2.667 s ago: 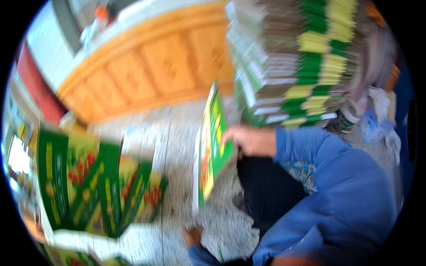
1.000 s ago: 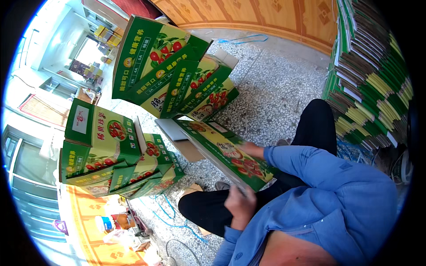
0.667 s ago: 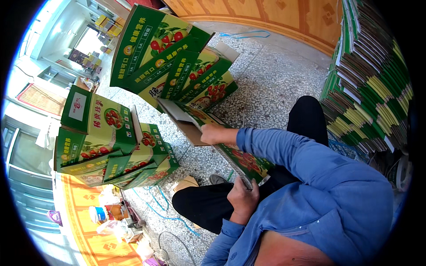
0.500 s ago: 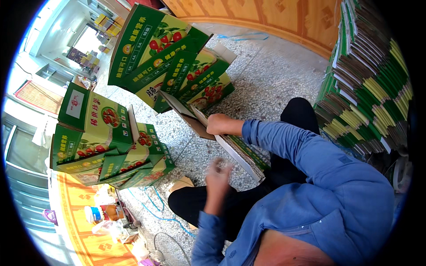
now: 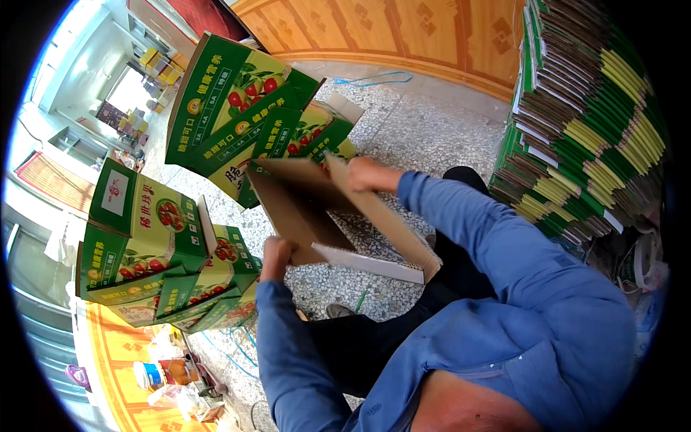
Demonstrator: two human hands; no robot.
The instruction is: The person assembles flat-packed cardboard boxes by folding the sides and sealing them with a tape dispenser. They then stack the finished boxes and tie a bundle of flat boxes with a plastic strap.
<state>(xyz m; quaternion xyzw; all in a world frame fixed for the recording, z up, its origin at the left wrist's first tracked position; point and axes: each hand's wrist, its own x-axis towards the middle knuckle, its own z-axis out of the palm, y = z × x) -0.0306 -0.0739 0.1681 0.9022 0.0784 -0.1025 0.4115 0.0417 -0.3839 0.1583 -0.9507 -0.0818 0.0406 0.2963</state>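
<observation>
Between my two hands a cardboard box (image 5: 396, 225) stands spread into a four-sided frame, its plain brown inside facing up. Speckled floor shows through the middle of it. My right hand (image 5: 367, 175) grips the top edge of its right wall near the far corner. At the near left corner, my left hand (image 5: 276, 258) is closed on the box's edge; its fingertips are partly hidden. A pale, white-edged panel (image 5: 367, 264) forms the side nearest me. My crossed legs in dark trousers lie just below the box.
Nested green printed boxes (image 5: 237, 108) stand beyond the left side of the opened one. Another such group (image 5: 155, 248) is at the left. A tall stack of flattened cartons (image 5: 583, 137) rises at right. Blue strapping (image 5: 378, 79) lies on the floor near the wooden panelling (image 5: 381, 36).
The box, folded nearly flat before, is now spread apart. My left hand has moved left and forward from above my knee onto its edge. My right hand keeps hold of the opposite wall.
</observation>
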